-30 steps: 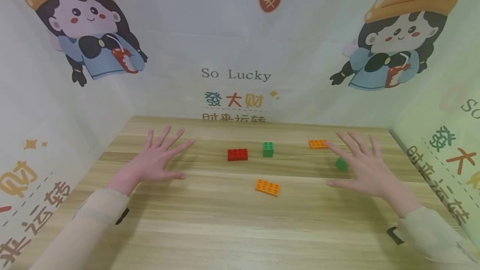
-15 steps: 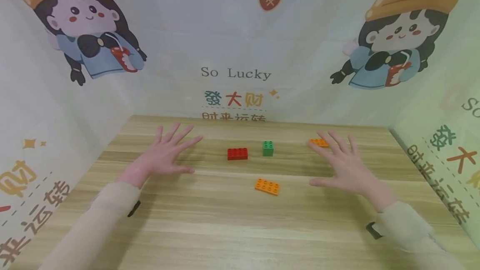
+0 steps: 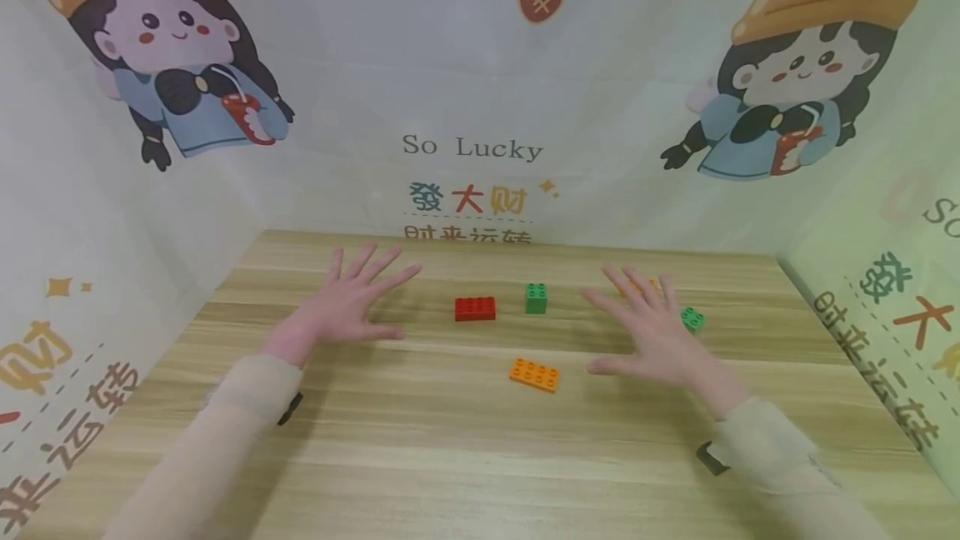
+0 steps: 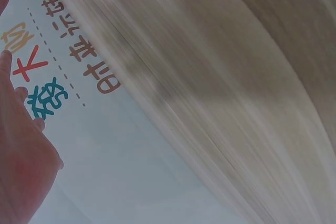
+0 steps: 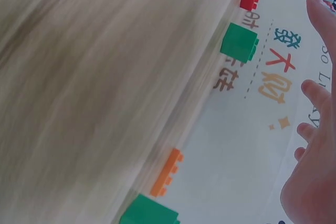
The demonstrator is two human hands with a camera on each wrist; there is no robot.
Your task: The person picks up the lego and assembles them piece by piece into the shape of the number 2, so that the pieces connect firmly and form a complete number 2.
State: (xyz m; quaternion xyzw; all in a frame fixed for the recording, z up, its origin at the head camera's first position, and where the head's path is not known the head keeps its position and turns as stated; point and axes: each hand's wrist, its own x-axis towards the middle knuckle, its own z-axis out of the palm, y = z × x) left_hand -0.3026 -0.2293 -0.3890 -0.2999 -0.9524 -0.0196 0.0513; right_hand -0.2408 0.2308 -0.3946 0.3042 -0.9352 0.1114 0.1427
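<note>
My left hand (image 3: 337, 309) hovers with spread fingers over the left half of the table, holding nothing. A red toy building brick (image 3: 475, 309) lies to its right. Beside that brick stands a green brick (image 3: 536, 299). An orange brick (image 3: 534, 374) lies nearer the front. My right hand (image 3: 660, 344), also spread and holding nothing, is above the right half. Its fingers partly cover a second orange brick (image 5: 166, 173), seen side-on in the right wrist view. Another green brick (image 3: 692, 319) sits just right of that hand. All bricks are apart.
The wood-grain table (image 3: 450, 465) runs back to a white printed cloth (image 3: 360, 90) with cartoon figures and lettering. Similar cloth hangs at the left and right sides. Dark pieces of the wrist gear (image 3: 711, 458) show beneath the sleeves.
Both hands have moved inward, the left one rightward and the right one leftward, fingers still spread. The right-hand green brick was covered half a second ago and shows again. The bricks have not moved.
</note>
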